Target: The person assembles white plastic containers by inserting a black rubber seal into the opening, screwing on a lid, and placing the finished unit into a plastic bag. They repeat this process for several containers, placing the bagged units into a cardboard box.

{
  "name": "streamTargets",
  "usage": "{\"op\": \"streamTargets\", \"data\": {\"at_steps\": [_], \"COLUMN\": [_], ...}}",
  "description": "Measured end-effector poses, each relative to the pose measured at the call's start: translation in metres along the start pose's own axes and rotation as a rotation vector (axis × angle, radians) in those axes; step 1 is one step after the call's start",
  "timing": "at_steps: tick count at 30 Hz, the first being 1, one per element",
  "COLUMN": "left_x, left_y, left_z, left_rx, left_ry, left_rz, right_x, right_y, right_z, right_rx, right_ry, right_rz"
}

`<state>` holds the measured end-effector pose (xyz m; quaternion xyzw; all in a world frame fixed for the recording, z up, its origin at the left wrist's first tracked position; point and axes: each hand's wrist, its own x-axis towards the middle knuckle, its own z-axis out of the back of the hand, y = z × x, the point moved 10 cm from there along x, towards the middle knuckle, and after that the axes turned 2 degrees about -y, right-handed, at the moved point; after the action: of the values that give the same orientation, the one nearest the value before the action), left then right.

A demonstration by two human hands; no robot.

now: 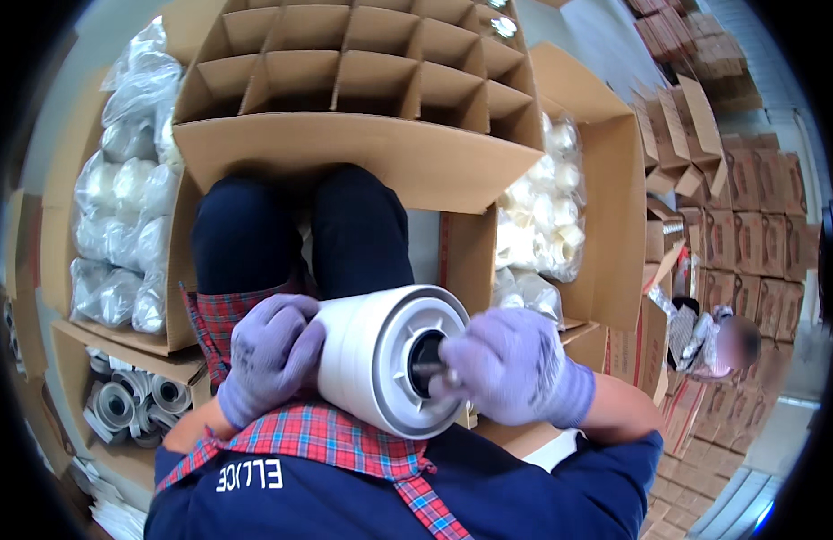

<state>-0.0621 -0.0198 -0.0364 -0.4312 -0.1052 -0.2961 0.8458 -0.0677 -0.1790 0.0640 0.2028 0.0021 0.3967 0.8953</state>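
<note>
A white, drum-shaped plastic cylinder (352, 367) lies on its side across my lap, its round ribbed end turned to the right. My left hand (271, 353), in a pale purple glove, is wrapped round its left part and grips it. At the centre of the ribbed end is a black-rimmed hole (422, 346). My right hand (511, 364), gloved the same way, has its fingers bent and pressed together at this hole. A small dark piece shows at the fingertips, mostly hidden by them, so its kind cannot be made out.
Beyond my knees stands a carton with cardboard dividers (344, 135). A box of plastic-bagged white parts (124, 207) is at the left, another bagged batch (547, 207) at the right. Grey ringed parts (115, 405) lie lower left. Stacked cartons (745, 234) and another person (713, 342) are far right.
</note>
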Motion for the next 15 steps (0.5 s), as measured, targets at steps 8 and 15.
{"op": "streamTargets", "data": {"at_steps": [8, 15], "left_x": [-0.019, -0.036], "left_y": [0.007, -0.039], "left_z": [-0.005, -0.023], "left_rx": [-0.025, 0.178], "left_ry": [0.113, 0.509], "left_rz": [0.232, 0.079], "right_x": [-0.024, -0.04], "right_y": [-0.082, -0.101], "right_z": [-0.033, -0.047], "right_rx": [0.404, 0.58], "right_ry": [-0.001, 0.027], "right_rz": [-0.697, -0.882]}}
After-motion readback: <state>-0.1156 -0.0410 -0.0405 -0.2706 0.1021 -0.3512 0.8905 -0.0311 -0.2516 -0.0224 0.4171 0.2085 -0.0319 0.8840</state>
